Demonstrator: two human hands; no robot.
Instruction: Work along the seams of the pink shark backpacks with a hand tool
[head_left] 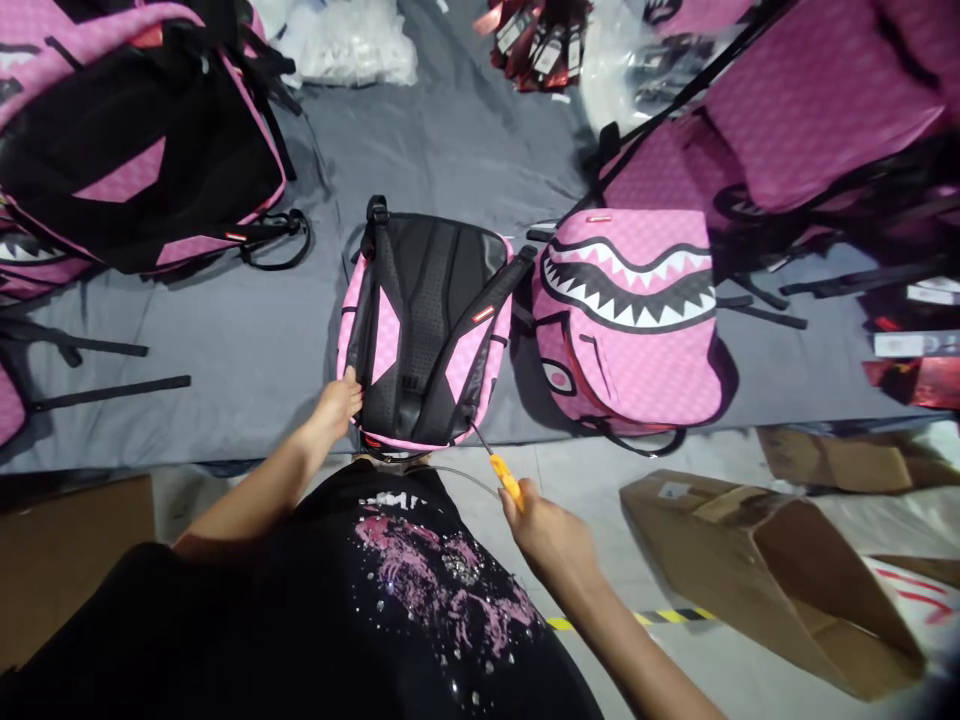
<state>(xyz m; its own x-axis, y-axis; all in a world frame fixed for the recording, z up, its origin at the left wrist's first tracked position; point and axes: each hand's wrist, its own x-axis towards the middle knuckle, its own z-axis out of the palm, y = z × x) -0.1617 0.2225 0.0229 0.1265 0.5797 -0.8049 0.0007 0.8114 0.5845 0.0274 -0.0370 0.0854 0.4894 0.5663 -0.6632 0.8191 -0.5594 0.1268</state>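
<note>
A small pink and black backpack (420, 290) lies in front of me with its straps and padded back facing up. My left hand (339, 402) is closed on its lower left side, the fingertips on the pink edge. In my right hand (551, 530) is a yellow-handled soldering iron (507, 482) with a thin metal shaft. Its tip meets the backpack's lower right corner, by the strap's end; whether it touches cannot be made out. A thin grey cord runs near the handle. Just right of this bag lies a pink backpack with a shark-mouth print (626, 310), front up.
A grey cloth (247, 320) covers the table. More pink backpacks (817, 100) are piled right, and a black-backed one (150, 150) lies left. Clear plastic bags (356, 45) and red tags (544, 45) sit at the back. An open cardboard box (705, 540) stands on the floor.
</note>
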